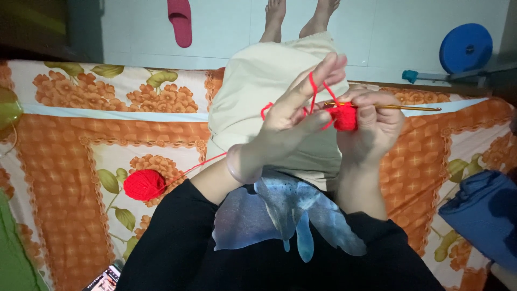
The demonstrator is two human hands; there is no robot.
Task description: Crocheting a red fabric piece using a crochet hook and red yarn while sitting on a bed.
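My left hand (296, 116) is raised with its fingers spread, and red yarn (313, 91) runs looped over them. A small red crochet piece (344, 117) sits between both hands, pinched at my left thumb. My right hand (374, 126) grips a golden crochet hook (409, 107) whose shaft points right and whose tip is in the red piece. A strand leads from my left wrist down to a red yarn ball (144, 184) lying on the bedsheet at the left.
I sit on an orange floral bedsheet (81, 140) with cream trousers (264, 75) over my legs. A blue cloth (482, 215) lies at the right, a phone (105, 279) at the bottom left. A pink slipper (180, 21) and a blue disc (466, 47) are on the floor.
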